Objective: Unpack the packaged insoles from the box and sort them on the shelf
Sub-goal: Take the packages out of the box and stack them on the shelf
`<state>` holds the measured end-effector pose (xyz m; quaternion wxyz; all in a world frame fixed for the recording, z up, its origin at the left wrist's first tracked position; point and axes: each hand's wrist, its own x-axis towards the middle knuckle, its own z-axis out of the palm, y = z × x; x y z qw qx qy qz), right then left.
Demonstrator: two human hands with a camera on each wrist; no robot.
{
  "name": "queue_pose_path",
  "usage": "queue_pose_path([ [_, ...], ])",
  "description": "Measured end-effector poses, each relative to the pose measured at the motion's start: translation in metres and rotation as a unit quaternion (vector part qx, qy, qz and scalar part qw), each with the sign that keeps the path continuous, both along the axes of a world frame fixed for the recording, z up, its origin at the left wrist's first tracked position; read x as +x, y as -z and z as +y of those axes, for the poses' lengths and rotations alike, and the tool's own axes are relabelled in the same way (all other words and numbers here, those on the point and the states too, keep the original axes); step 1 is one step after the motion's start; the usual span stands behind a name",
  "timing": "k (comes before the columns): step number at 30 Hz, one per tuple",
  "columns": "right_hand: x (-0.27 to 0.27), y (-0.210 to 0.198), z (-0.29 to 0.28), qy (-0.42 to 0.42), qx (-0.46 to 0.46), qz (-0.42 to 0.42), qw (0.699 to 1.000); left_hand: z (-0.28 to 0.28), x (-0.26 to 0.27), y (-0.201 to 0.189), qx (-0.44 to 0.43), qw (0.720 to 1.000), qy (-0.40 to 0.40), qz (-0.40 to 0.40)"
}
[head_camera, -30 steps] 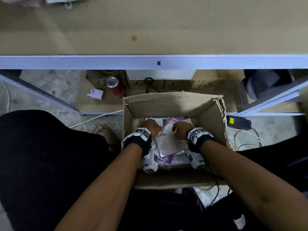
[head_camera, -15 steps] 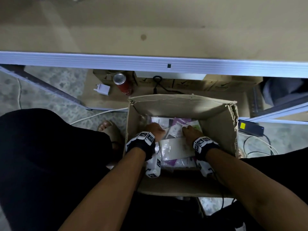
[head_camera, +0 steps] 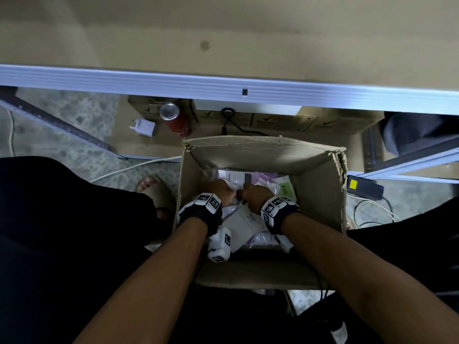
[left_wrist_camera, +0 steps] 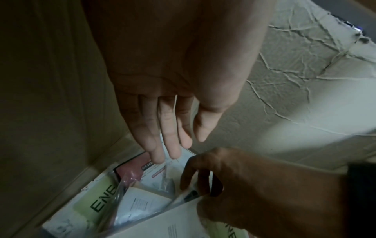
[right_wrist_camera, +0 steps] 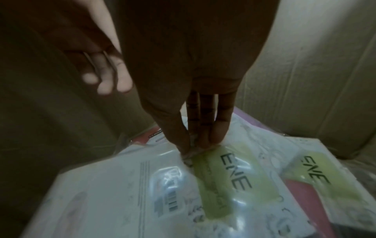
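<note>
An open cardboard box [head_camera: 260, 152] stands on the floor below me and holds several packaged insoles. Both hands are inside it. My right hand [head_camera: 253, 194] pinches the top edge of a clear pack with a green ENE card [right_wrist_camera: 230, 170] between thumb and fingers [right_wrist_camera: 217, 132]. Close to its left, my left hand [left_wrist_camera: 167, 138] points down with straight fingers, its tips right over the packs, holding nothing. A white pack [head_camera: 243, 219] lies between my wrists, and another green pack [head_camera: 285, 187] sits by the right wall. The shelf board [head_camera: 223, 33] with its pale metal edge runs across above.
Under the shelf stand a red can [head_camera: 176, 120], a white plug adapter [head_camera: 145, 127] and low cardboard boxes [head_camera: 323, 122]. A black power brick with a yellow label [head_camera: 365, 187] and cables lie right of the box. My sandalled foot [head_camera: 154, 189] is at its left.
The hands have drawn closer together near the middle of the box. My right hand now pinches a pack's edge, and the left hand's fingers have stretched out beside it.
</note>
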<state>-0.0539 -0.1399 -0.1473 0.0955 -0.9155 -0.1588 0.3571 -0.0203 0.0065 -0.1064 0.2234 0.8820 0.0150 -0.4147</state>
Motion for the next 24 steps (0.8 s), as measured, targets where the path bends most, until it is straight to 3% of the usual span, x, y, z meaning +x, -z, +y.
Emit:
queue_pose_path([
  [11,-0.013,-0.016,-0.014,-0.020,-0.119,-0.001,0.993,-0.008,0.001,-0.010,0.032,0.999,0.042,0.015],
  [24,-0.042,-0.050,-0.006,0.038,-0.077,0.062,0.994,-0.015,-0.002,0.020,0.007,0.992,0.123,-0.008],
])
